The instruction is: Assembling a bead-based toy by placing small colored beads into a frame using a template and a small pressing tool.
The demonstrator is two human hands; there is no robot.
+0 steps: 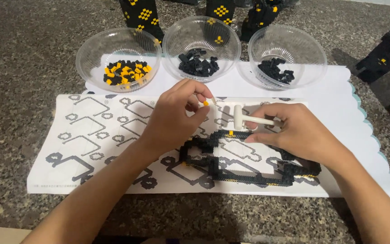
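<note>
Speckled stone counter (19, 58) carries a printed pattern sheet (91, 135). At centre frame, left hand (172, 119) pinches a tiny yellow brick (206, 103) above the black brick frame (231, 158); right hand (301, 131) grips what looks like a white mallet (249, 119). Pinched so lightly, the brick could slip; a mistimed tap might crack the frame.

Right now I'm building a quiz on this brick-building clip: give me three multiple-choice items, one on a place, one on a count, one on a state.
1. Where does the bowl with yellow and black bricks stand?
A. leftmost of the row
B. middle
C. rightmost

2. How many clear bowls are in the row?
A. two
B. three
C. four

3. What does the left hand hold in its fingertips?
A. nothing
B. a white hammer
C. a small yellow brick

Answers:
1 A, the middle bowl and the right bowl hold only black pieces.
2 B, three stand behind the printed sheet.
3 C, the white hammer is in the right hand, over the black brick frame.
</note>
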